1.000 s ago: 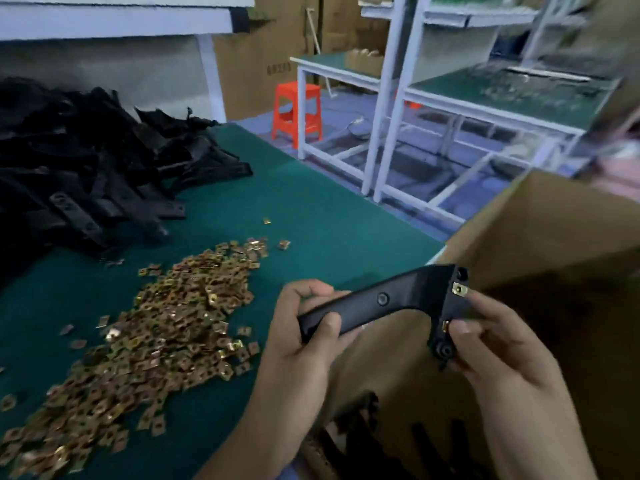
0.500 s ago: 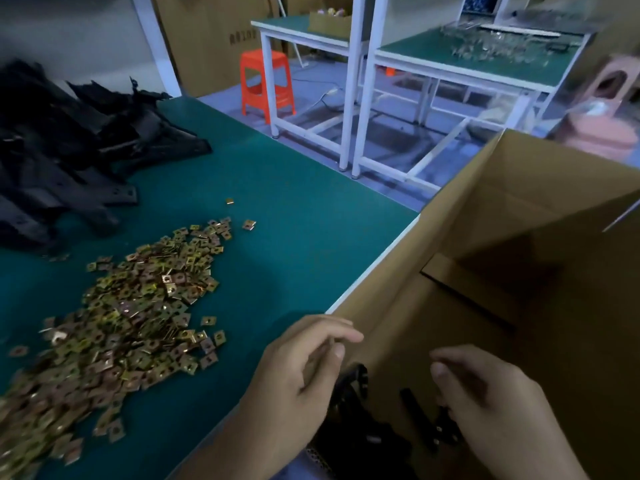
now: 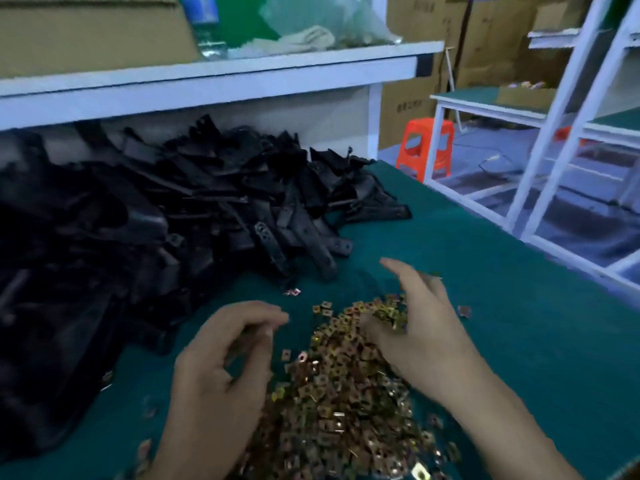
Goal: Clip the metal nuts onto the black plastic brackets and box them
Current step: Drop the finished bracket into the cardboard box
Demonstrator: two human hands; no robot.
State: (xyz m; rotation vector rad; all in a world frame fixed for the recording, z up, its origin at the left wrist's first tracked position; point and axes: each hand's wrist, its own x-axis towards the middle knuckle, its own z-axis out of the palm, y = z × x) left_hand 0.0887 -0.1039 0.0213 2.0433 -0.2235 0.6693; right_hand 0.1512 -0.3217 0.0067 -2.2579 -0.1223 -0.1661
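Metal nuts (image 3: 332,393): loose brassy heap on the green table (image 3: 502,289), near edge of view; a stray nut (image 3: 292,291) lies just beyond the heap, toward the brackets.

Right hand (image 3: 419,334): over the heap's far right end, forefinger stretched out, other fingertips down among the nuts; blurred, so cannot tell whether anything is pinched.

Left hand (image 3: 221,372): at the heap's left edge, well apart from the right; fingers loosely curled toward the thumb, a gap between them, nothing seen in it.

Black plastic brackets (image 3: 207,209): big tangled pile beyond and left of the heap, touched by neither hand; the box is out of view.

Step, as judged: gathering nuts for the next bracket. Advice: take only a few, from the thin far edge where pieces lie single; rake lightly, since the heap will scatter; send the left hand to a bracket lying free at the pile's edge nearest the heap; check each nut's open side before sliding it on.
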